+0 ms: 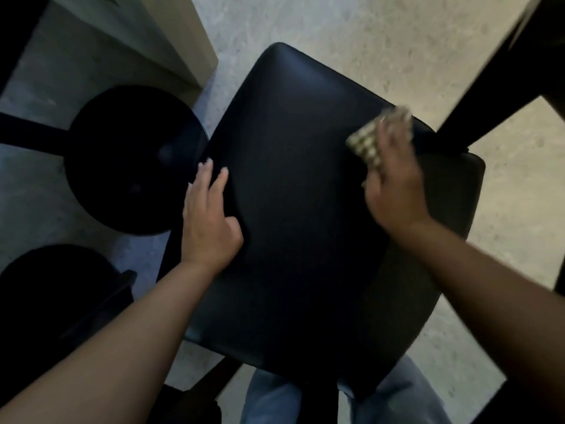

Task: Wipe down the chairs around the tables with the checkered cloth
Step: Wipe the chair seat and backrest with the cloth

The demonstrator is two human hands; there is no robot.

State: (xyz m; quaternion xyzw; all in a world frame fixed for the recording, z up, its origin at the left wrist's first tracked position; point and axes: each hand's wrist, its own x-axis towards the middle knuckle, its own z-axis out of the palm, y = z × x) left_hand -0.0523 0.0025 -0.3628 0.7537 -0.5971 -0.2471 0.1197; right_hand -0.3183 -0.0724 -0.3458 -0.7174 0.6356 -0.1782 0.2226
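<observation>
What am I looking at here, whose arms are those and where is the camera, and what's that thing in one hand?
There is no machine here. The single picture comes from a camera worn on a person's head, looking down, so the two bare arms reaching in from the bottom are the wearer's own. The big dark padded shape in the middle is a black chair. The left hand rests on its left edge with fingers fairly straight, steadying it. The right hand holds the checkered cloth against the chair's right side; that hand is blurred, which suggests wiping. To the left is a round black table base on a pale speckled floor. The person's jeans show at the bottom.
</observation>
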